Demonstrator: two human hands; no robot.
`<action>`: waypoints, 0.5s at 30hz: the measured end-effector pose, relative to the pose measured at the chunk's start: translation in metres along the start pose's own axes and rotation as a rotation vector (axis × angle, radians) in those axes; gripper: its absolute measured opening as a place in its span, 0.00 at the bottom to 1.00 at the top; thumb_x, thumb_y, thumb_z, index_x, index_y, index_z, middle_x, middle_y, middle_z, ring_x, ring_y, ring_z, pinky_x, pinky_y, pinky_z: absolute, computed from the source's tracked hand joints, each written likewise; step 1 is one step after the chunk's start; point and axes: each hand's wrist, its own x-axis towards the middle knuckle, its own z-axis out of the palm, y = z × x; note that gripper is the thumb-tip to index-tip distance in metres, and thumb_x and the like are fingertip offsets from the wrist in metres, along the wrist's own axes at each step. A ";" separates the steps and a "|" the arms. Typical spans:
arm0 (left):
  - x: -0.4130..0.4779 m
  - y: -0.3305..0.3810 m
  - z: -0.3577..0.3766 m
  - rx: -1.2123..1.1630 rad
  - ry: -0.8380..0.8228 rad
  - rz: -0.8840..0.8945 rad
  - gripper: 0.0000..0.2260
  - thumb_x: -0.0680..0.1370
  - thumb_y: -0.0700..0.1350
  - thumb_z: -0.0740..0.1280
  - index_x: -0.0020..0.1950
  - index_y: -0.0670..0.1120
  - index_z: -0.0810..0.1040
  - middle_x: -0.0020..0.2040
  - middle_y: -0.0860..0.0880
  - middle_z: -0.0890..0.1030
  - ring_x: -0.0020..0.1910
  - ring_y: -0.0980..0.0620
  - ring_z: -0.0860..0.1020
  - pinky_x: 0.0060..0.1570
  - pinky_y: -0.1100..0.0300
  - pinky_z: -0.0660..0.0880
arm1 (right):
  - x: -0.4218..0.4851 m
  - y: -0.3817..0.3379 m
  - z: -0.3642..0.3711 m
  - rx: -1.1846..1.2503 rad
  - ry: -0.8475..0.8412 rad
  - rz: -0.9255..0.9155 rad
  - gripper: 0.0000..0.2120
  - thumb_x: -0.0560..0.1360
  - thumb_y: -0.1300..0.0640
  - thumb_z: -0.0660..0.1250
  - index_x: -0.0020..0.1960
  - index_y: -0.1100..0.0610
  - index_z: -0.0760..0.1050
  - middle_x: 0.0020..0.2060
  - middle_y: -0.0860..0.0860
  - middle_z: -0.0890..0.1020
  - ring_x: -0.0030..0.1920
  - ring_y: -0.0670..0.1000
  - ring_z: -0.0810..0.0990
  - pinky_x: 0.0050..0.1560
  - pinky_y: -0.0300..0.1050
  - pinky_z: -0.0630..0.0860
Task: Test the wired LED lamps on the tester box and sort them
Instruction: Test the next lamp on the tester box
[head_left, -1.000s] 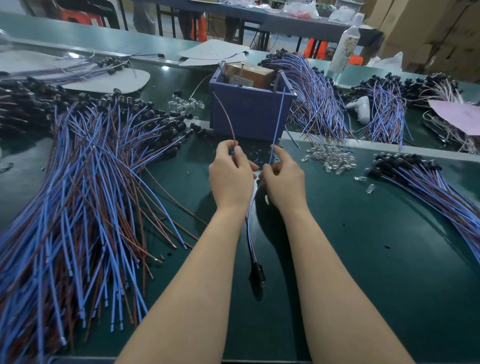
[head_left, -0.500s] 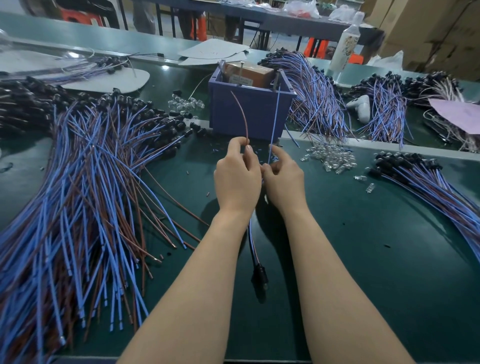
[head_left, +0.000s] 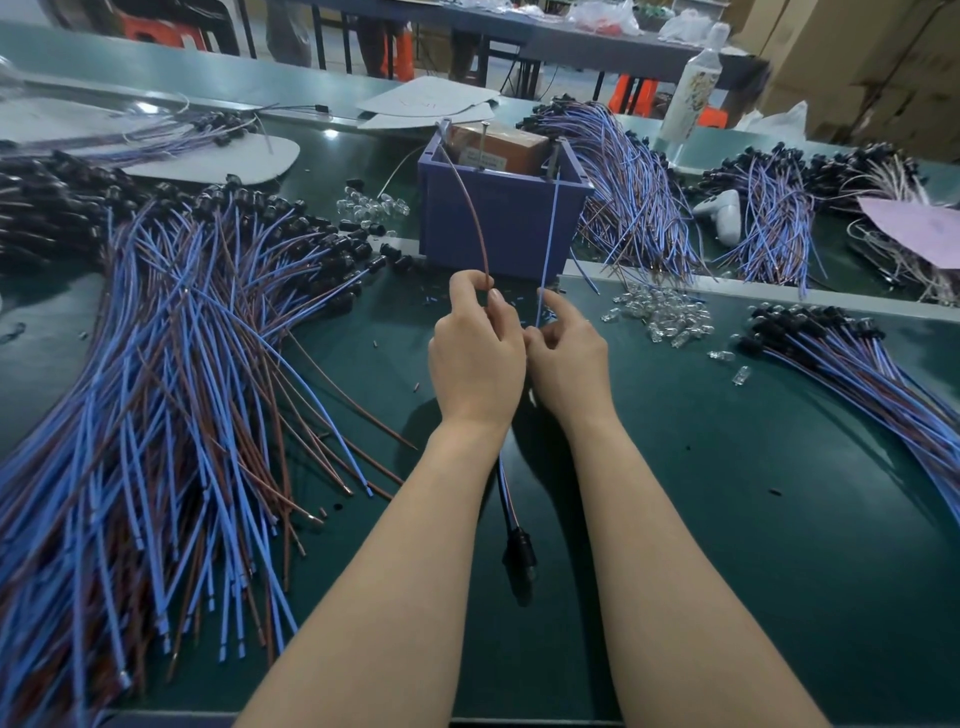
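- Brown lead (head_left: 470, 208) pinched by left hand (head_left: 475, 358), blue lead (head_left: 549, 234) by right hand (head_left: 569, 358), spread so each tip reaches its own post on box (head_left: 498, 223).
- Lamp (head_left: 519, 553) hangs between forearms, in view for lit check.

Recording dark green across the table (head_left: 727, 519). Noting violet-blue on the tester box (head_left: 498, 228), with tan brown on the block (head_left: 498, 148) inside it. Tracing reddish brown along the brown wire (head_left: 472, 208) and light blue along the blue wire (head_left: 549, 234), ending in black at the lamp holder (head_left: 519, 551). Finding mixed blue and brown strands with black heads in the left pile (head_left: 156, 389), and the same mix in the right pile (head_left: 857, 374). Registering clear, colourless glass on the loose LEDs (head_left: 660, 312). Logging lilac-pink on a paper sheet (head_left: 919, 228), white with a faint printed pattern on a bottle (head_left: 691, 93), and orange on the stools (head_left: 156, 31) behind.
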 end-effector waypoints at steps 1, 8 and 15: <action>0.001 -0.001 0.000 -0.008 -0.011 0.000 0.06 0.81 0.44 0.57 0.56 0.44 0.69 0.37 0.44 0.83 0.37 0.41 0.81 0.44 0.46 0.77 | 0.000 0.000 0.000 0.001 -0.001 0.000 0.21 0.76 0.60 0.62 0.69 0.53 0.70 0.39 0.52 0.78 0.45 0.51 0.77 0.47 0.40 0.69; 0.005 -0.004 -0.002 -0.037 -0.056 0.003 0.05 0.81 0.43 0.58 0.54 0.45 0.71 0.35 0.46 0.83 0.35 0.42 0.81 0.43 0.47 0.77 | 0.000 -0.001 0.000 0.013 -0.008 0.005 0.21 0.77 0.60 0.62 0.69 0.54 0.70 0.38 0.52 0.79 0.47 0.53 0.79 0.53 0.45 0.73; 0.006 -0.005 -0.001 -0.065 -0.050 -0.022 0.04 0.81 0.43 0.58 0.54 0.46 0.71 0.34 0.46 0.82 0.33 0.45 0.81 0.43 0.48 0.77 | 0.000 -0.001 0.000 0.005 -0.010 0.003 0.21 0.77 0.61 0.62 0.69 0.54 0.69 0.39 0.52 0.80 0.47 0.53 0.79 0.51 0.43 0.73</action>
